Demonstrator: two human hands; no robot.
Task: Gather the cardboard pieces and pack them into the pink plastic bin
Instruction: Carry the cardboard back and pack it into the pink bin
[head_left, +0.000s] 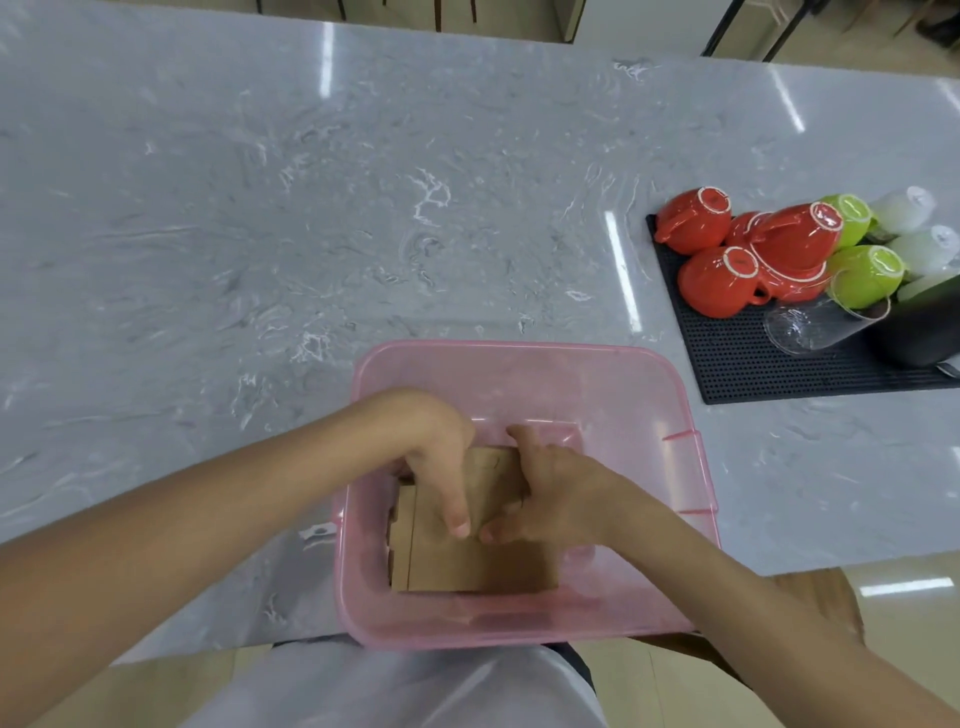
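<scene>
Both hands down in the bin (524, 358) on the grey marble counter (260, 208).

Left hand (441, 462) and right hand (545, 493) press flat on the cardboard (467, 561) inside; cups (722, 280) drain on a black mat (727, 364), far right.

- pink plastic bin (519, 364): see-through, smooth, shiny
- cardboard pieces (483, 561): brown, dull paper
- table (260, 208): gray stone look, glossy
- mat (727, 364), right side: black, bumpy rubber look
- cups (717, 283): shiny
</scene>
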